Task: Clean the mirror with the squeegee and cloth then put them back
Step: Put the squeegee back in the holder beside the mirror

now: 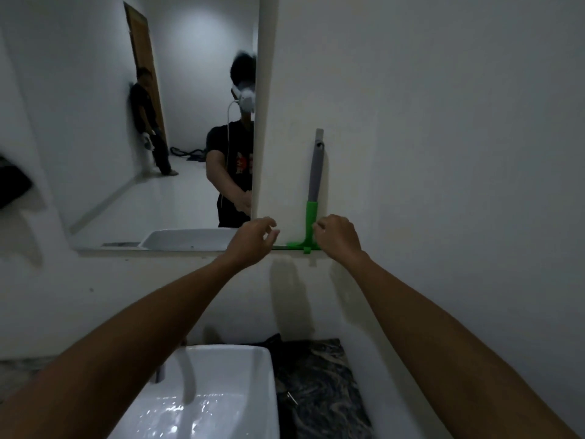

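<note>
- Squeegee [313, 198]: upright against wall, long axis vertical, green blade end down on ledge [202, 252], just left of right hand [337, 237].
- Right hand nearer, fingers loosely curled, empty.
- Left hand [253, 237] beyond blade's other end, half open, empty.
- Cloth unseen; no readable writing.

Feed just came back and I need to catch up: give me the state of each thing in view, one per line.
squeegee: upright against the wall, blade on the ledge, unheld.
left hand: empty, fingers loosely curled, near the mirror's lower right corner.
right hand: empty, fingers curled, beside the squeegee's blade; contact unclear.
mirror: on the wall; cleanliness unclear in dim light.
sink: wet inside.
cloth: not identifiable.
</note>
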